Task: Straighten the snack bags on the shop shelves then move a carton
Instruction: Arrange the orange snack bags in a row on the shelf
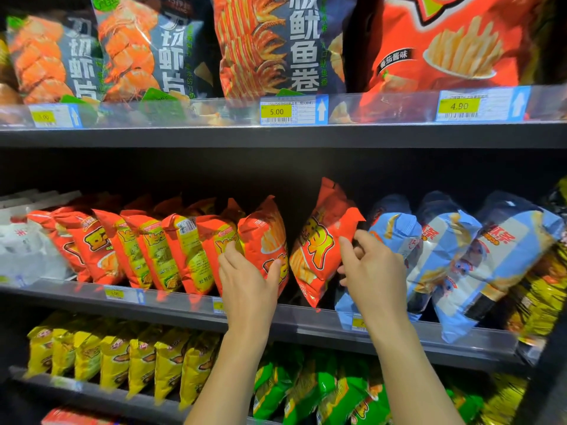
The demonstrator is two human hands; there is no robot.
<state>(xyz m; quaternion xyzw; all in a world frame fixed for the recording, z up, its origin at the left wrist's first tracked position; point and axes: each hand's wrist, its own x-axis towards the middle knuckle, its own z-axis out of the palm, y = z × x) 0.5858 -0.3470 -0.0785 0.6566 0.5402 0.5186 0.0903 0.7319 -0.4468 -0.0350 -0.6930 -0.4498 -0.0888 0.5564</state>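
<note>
A row of red snack bags stands on the middle shelf, leaning to the right. My left hand grips the rightmost bag of that row, thumb on its front and fingers behind it. A gap separates this bag from another red bag, which tilts to the right. My right hand pinches that tilted bag at its right edge. Light blue snack bags lean just right of my right hand. No carton is in sight.
The top shelf holds large dark and red snack bags behind price tags. Yellow bags and green bags fill the bottom shelf. White packs sit at the far left, yellow-black bags at the far right.
</note>
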